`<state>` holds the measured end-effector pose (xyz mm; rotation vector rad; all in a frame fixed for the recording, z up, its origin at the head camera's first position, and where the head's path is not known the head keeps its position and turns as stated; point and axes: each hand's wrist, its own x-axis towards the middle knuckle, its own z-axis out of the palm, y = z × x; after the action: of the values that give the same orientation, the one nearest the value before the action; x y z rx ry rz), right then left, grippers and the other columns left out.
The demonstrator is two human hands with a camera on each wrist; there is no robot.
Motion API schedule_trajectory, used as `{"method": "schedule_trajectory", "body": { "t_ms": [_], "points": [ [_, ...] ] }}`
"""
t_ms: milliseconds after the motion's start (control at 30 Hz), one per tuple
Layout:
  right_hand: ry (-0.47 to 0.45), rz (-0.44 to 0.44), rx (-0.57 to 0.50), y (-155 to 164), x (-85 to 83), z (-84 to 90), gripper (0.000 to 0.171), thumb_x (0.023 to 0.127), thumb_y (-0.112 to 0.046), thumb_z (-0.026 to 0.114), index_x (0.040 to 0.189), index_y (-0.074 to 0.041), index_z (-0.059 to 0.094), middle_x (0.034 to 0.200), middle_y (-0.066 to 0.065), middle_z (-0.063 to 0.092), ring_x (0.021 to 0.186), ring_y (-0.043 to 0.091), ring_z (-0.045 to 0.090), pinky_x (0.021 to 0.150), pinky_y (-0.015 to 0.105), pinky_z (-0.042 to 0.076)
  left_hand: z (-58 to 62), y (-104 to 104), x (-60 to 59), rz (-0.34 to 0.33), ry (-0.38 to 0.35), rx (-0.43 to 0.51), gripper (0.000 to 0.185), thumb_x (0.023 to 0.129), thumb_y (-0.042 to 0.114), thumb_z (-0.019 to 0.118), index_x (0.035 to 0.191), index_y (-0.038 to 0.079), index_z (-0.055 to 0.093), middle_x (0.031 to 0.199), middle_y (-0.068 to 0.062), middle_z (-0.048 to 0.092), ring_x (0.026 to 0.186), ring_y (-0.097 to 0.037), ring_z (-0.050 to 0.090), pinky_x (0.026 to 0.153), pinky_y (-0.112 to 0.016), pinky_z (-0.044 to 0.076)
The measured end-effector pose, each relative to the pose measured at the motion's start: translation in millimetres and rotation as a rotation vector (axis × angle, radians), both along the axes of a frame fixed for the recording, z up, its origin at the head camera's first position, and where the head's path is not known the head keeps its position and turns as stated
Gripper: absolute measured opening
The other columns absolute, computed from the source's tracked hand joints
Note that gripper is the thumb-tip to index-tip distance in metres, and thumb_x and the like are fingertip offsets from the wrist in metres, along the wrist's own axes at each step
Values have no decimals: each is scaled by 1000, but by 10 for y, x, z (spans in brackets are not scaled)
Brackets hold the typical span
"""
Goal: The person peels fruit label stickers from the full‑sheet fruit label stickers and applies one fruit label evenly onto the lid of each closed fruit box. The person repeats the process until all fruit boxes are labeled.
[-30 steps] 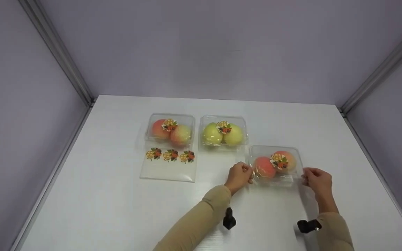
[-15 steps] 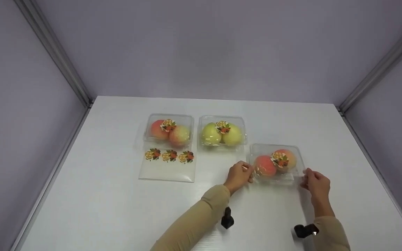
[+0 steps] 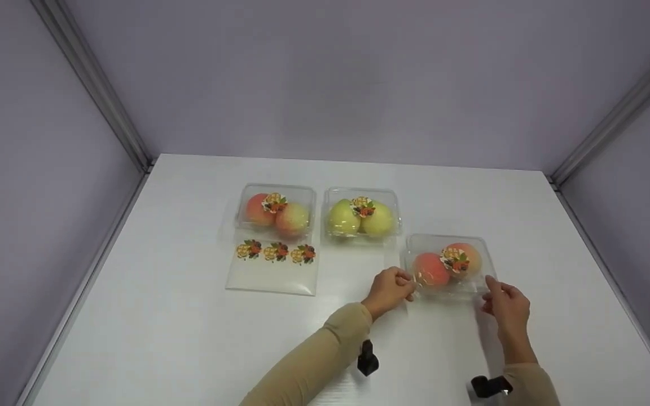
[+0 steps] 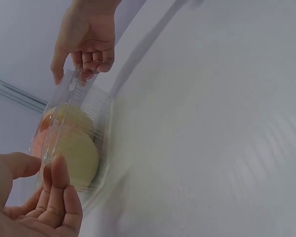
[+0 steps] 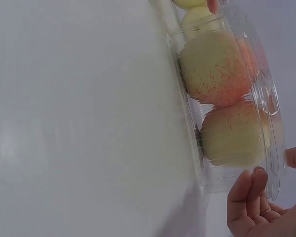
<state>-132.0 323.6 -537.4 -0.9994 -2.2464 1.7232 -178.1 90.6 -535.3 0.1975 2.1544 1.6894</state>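
The left hand (image 3: 390, 288) pinches the near left corner of a clear plastic box (image 3: 449, 264), thumb and curled fingers closed on its rim. The right hand (image 3: 504, 304) meets the near right corner with bent fingertips; whether it truly grips the rim or only touches it I cannot tell. The box sits on the white table (image 3: 189, 338), toward the right and nearer the person than the other boxes, lid down, with two reddish peaches (image 3: 431, 269) inside and a flower sticker (image 3: 453, 260) on top.

The left wrist view shows the box edge-on, the fruit blurred behind plastic, and the far hand's fingers hooked over the rim. The right wrist view shows speckled fruit skin that the head view does not.

Further back stand a second box of peaches (image 3: 276, 207) and a box of green fruit (image 3: 361, 215), with a clear sheet of stickers (image 3: 273, 265) lying in front of the left one. Plain lilac walls (image 3: 325, 79) enclose the table.
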Motion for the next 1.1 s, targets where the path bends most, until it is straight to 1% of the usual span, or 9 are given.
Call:
{"method": "schedule_trajectory", "body": {
  "t_ms": [167,267,367,433,533,667,800,967,1100],
  "points": [
    [11,-23,-8,-20,-58,-1,65,94,-46,54,133,4,44,65,-15,55,62,1,55,59,13,51,3,44,-26,27,-24,22,15,91,13,63,104,5,61,86,-7,70,70,-8,66,59,-16,44],
    [40,-56,-46,-52,-85,4,67,94,-47,53,136,3,40,63,-17,56,61,0,56,59,13,51,1,80,-49,42,-34,34,15,91,13,62,104,6,60,86,-6,68,71,-7,65,61,-17,46],
    [76,-95,-108,-120,-93,-2,71,94,-47,52,140,2,30,61,-17,57,57,-1,56,58,14,53,-1,96,-62,54,-34,39,15,91,13,62,104,5,61,87,-6,69,72,-8,66,62,-17,47],
    [88,-108,-150,-186,-82,-11,72,95,-47,52,141,0,23,60,-17,57,55,-2,57,59,15,54,-7,90,-62,57,-24,36,16,92,13,62,105,5,62,88,-7,69,72,-8,67,63,-17,48],
    [85,-103,-198,-303,-46,-32,71,95,-48,50,138,-1,19,62,-15,58,55,-1,57,60,17,55,-20,72,-54,51,-21,40,18,92,15,62,107,5,63,90,-9,70,71,-8,67,63,-17,47],
    [81,-51,-200,-459,-9,-58,62,96,-50,47,129,0,31,66,-13,62,60,0,63,63,20,57,-39,35,-40,26,-9,55,21,94,17,61,109,3,63,92,-13,72,69,-7,66,62,-16,47],
    [103,8,-203,-593,10,-69,49,99,-47,43,117,-1,41,70,-13,67,65,2,67,65,21,57,-58,-23,-27,4,-19,78,22,96,18,57,110,2,63,89,-11,71,68,-5,66,61,-15,47],
    [122,41,-250,-725,28,-70,40,103,-35,37,123,0,40,74,-12,66,69,1,68,70,21,58,-84,-117,8,6,-37,91,23,97,15,55,110,-1,63,81,-4,66,67,-4,65,63,-18,50],
    [166,23,-288,-792,25,-74,26,103,-25,37,117,-3,40,72,-11,65,69,1,68,70,20,58,-92,-204,64,19,-61,132,22,94,8,53,110,-4,63,80,-3,64,67,-5,63,69,-24,55]
  ]
}}
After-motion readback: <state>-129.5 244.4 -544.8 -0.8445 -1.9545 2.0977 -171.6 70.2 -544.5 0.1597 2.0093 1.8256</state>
